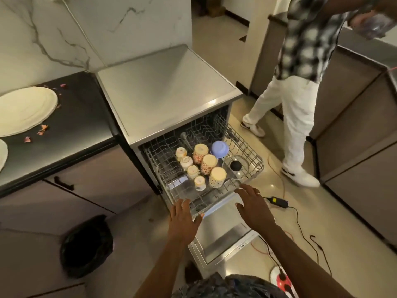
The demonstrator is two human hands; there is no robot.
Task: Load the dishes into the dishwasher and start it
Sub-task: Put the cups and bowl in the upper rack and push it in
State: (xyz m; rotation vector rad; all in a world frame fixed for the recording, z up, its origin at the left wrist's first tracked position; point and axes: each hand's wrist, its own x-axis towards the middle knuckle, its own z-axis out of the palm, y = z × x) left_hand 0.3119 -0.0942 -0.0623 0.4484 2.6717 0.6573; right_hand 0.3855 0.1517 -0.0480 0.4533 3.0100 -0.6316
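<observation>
So the grey wire upper rack [255,160] sticks out of the stainless steel dishwasher [167,87], above the dropped-open door [223,235]. Its long axis runs straight away from the fingers into the machine, with the front rail facing them.

The left hand [184,220] has its fingers [184,204] spread and straight, with the tips on the rack's near left corner. The right hand [254,206] is spread too, fingers [243,189] right at the front rail. Can't tell if they actually touch it.

Just past the left fingers there's a row of four small white cups [193,171], all upside down. The row lines up with the rack's long axis. Next to it, three taller floral mugs [208,166] are also bottoms-up. Past the right fingers lies a clear glass lid with a black knob [235,166], and beyond that a lavender plastic bowl [219,148] tipped on its side.

Way off left of the fingers, cream plates [25,108] sit on the dark table [86,117]. Another person in white trousers [298,108] stands far right.
</observation>
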